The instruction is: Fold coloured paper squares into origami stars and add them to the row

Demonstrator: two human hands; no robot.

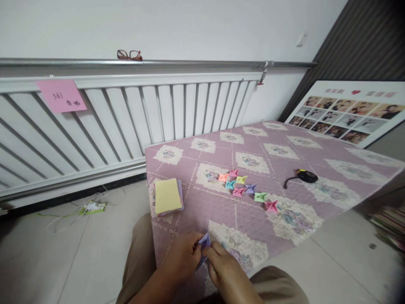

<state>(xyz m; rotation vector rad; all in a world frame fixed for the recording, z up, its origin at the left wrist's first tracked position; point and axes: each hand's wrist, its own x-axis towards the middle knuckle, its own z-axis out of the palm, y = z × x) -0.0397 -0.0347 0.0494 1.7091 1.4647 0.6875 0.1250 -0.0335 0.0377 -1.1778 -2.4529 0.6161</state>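
Between my two hands, close to the table's near edge, is a folded piece of purple paper (205,241). My left hand (184,253) grips it from the left with bent fingers. My right hand (224,264) pinches its right side, thumb and fingers pressed together. Part of the paper is hidden by the fingers. A stack of square paper sheets (167,196), yellow on top, lies beyond my left hand. Farther off, several small folded paper pieces (250,188) in pink, orange, blue, yellow, purple and green stand in a loose group.
A purple flowered cloth covers the table (202,211). A black and yellow object with a strap (306,176) lies at the right. Behind runs a white radiator (186,109) with a pink note (61,96); glasses (129,55) rest on the pipe. A photo board (344,112) leans at the far right.
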